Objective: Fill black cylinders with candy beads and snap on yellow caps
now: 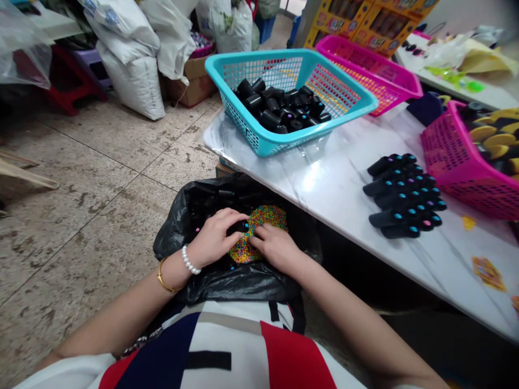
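Observation:
My left hand is closed on a short black plastic tube with a blue dot at its end. My right hand has its fingers bent together, tips down among tiny multicoloured beads; whatever they may pinch is hidden. Both hands are inside a container lined with a black plastic bag, close to my lap. More black tubes lie in the bag beyond and beside my left hand, and the beads form a bright heap between the two hands.
On the marble-patterned table, a turquoise basket holds many black tubes. Several more tubes lie grouped near a pink basket of yellow and black pieces. Another pink basket stands behind. White sacks rest on the floor.

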`<act>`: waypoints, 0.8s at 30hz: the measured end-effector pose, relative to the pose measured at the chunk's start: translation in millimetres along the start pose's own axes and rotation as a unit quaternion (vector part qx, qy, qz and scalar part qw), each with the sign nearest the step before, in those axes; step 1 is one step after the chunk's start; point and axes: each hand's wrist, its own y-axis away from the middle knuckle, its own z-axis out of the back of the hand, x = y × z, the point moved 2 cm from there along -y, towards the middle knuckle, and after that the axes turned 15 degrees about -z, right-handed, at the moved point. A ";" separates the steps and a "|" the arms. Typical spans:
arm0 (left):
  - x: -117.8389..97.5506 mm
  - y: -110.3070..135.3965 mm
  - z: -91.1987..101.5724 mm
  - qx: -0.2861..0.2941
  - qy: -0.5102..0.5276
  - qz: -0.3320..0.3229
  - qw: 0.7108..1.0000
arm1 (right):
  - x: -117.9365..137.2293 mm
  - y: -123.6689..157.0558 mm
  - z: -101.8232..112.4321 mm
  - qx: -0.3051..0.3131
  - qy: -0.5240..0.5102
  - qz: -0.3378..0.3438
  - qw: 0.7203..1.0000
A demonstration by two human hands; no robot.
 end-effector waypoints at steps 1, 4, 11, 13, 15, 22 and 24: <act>0.2 0.2 0.0 0.000 0.001 0.001 1.000 | 4.7 -3.4 -4.6 0.020 0.001 0.021 1.000; 1.4 1.8 1.1 -0.006 0.002 0.005 1.000 | 10.3 -3.6 -6.1 0.042 -0.083 0.047 0.995; 0.9 4.4 4.0 0.001 0.027 -0.009 1.000 | -12.2 31.3 25.5 0.001 -0.452 -0.070 0.889; -1.1 3.4 2.9 0.007 0.029 -0.017 0.999 | -14.7 42.7 31.0 -0.017 -0.460 -0.097 0.882; -3.4 2.6 1.1 0.016 0.029 -0.026 0.999 | -16.5 55.9 37.2 -0.043 -0.449 -0.118 0.885; -4.3 2.6 -3.3 0.060 0.025 -0.049 0.997 | -29.8 107.6 58.1 -0.183 -0.358 -0.216 0.890; -3.9 1.2 -3.9 0.066 0.024 -0.042 0.997 | -32.2 105.3 55.9 -0.184 -0.319 -0.197 0.908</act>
